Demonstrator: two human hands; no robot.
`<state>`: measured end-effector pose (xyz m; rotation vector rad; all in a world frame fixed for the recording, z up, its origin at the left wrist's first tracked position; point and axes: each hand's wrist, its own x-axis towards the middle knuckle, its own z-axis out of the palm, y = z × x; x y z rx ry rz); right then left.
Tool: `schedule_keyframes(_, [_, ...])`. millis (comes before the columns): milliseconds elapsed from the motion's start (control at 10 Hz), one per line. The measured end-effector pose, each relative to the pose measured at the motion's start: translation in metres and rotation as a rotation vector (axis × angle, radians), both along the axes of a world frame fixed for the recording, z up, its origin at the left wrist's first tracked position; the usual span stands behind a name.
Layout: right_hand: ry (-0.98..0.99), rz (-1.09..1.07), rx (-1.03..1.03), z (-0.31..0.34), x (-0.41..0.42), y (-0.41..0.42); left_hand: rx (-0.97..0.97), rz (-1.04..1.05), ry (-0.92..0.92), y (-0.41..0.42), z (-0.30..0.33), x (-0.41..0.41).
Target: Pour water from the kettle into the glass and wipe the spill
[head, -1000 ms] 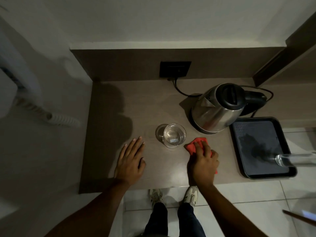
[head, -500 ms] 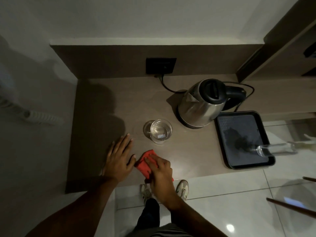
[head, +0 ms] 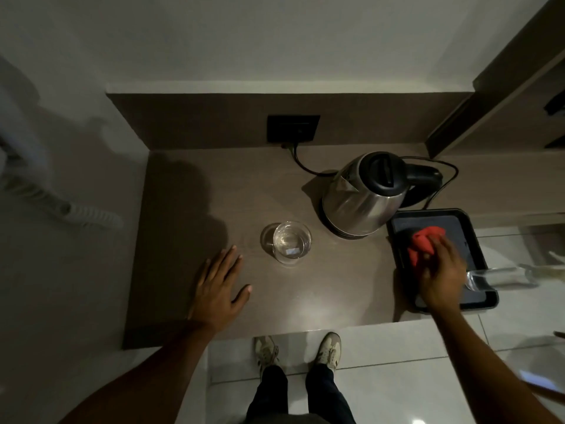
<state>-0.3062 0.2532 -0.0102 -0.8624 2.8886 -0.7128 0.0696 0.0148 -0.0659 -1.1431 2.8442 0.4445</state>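
My right hand (head: 440, 270) has carried the red cloth (head: 423, 244) off the worktop (head: 321, 289) and over to the black tray (head: 481, 267).

I am pressing the bunched cloth onto the tray's near-left part, my fingers (head: 435, 240) curled over it and gripping it, blurred by movement. My left hand (head: 218, 289) is lying flat on the worktop, fingers spread and holding nothing, just left of the glass (head: 292, 241). The glass is standing upright with water in it, between my left hand and the steel kettle (head: 363, 197), which is sitting on its base near the tray's far-left corner. A clear bottle (head: 501, 275) is lying across the tray's right edge.
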Motion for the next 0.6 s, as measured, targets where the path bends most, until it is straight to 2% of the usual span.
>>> schedule_keyframes(100, [-0.083,-0.068,0.208,-0.018,-0.014,0.006,-0.013,-0.001,-0.009,0.001,0.001,0.000])
schedule_keyframes(200, [-0.098,-0.055,0.333,-0.030,-0.010,0.007,-0.025,-0.017,-0.043,0.000,0.000,-0.001])
schedule_keyframes(400, [-0.217,0.054,0.450,-0.034,-0.021,0.014,-0.051,-0.034,-0.127,0.002,-0.003,0.001])
schedule_keyframes(500, [-0.293,0.036,0.464,-0.013,-0.025,0.008,0.016,-0.044,-0.181,-0.002,0.004,0.000])
schedule_keyframes(600, [-0.166,0.106,0.354,0.007,0.006,0.005,0.112,-0.037,-0.168,0.002,0.011,-0.003])
